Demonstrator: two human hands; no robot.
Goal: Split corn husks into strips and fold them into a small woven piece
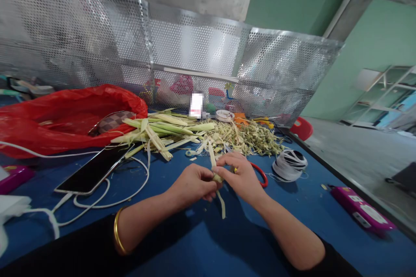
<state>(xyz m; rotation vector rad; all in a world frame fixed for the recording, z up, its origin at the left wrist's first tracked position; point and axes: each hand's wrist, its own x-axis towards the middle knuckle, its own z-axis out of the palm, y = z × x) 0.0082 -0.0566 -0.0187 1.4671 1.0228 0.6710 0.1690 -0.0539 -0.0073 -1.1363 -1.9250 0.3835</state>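
A pale corn husk strip (212, 153) is pinched between my two hands over the blue table (156, 229). Its upper end sticks up past my fingers, and a narrow tail hangs down below them. My left hand (195, 181) is closed on the folded middle from the left. From the right, my right hand (240, 175) grips the same bit with thumb and fingertips; the exact fold is partly hidden. Just beyond my right hand shows a red looped handle (264, 177), mostly covered. Pale green husks (165, 127) lie heaped ahead, beside a pile of dried plant bits (260, 138).
On the left are a red plastic bag (71, 112), a phone (94, 169) and a white cable (123, 201). A spool of white thread (289, 165) and a purple case (360, 207) sit to the right. Behind stands a perforated metal screen (198, 43).
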